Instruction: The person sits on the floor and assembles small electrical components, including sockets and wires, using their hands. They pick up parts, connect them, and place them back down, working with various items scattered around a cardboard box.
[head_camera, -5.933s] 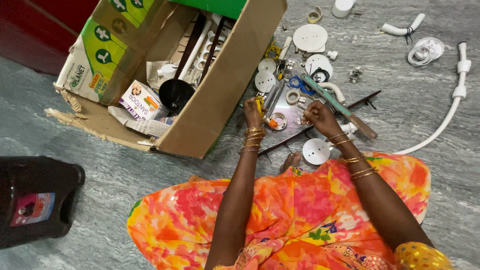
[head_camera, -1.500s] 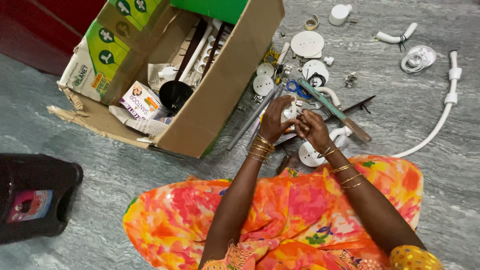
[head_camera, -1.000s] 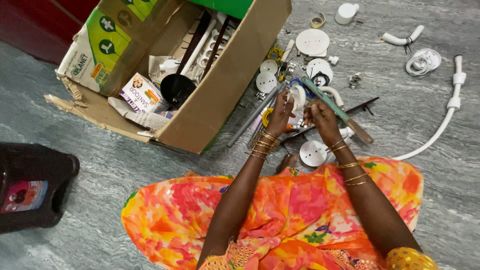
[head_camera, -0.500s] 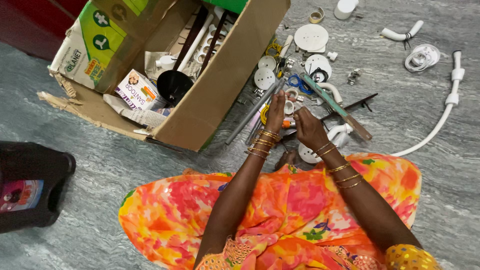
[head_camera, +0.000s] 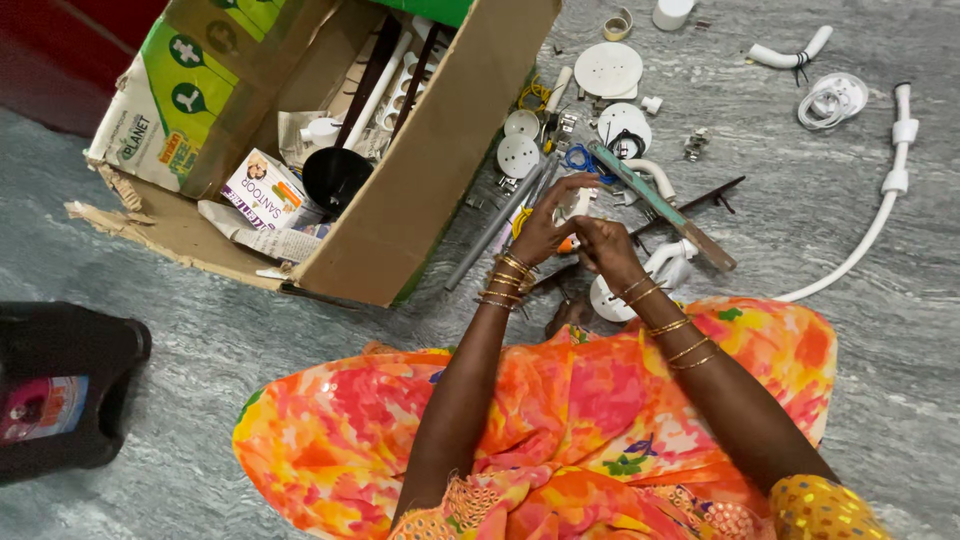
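The person sits on the grey stone floor (head_camera: 300, 340) with both hands raised close together over a scatter of fittings. The left hand (head_camera: 545, 225) and the right hand (head_camera: 600, 245) are both closed round a small white fitting with an orange part (head_camera: 572, 212), which sits between the fingertips, mostly hidden by them; what exactly it is cannot be told. The work looks like fitting or turning a small piece, and it seems best done by one hand steadying the body of the part while the fingertips of the other do the fine work, wrists kept low and close so nothing slips. Just beyond the grip lies a long teal-edged tool (head_camera: 655, 200), and beside it round white plates (head_camera: 608, 68) and a coil of blue wire (head_camera: 578, 158). Below the right hand, touching the orange patterned cloth (head_camera: 560, 420), lies a white round holder (head_camera: 605, 300). To the left of the grip stands an open cardboard box (head_camera: 440, 170); a bent white pipe (head_camera: 880, 210) lies well off to the right. A dropped piece would likely be lost among these, so holding it above the lap looks wiser.
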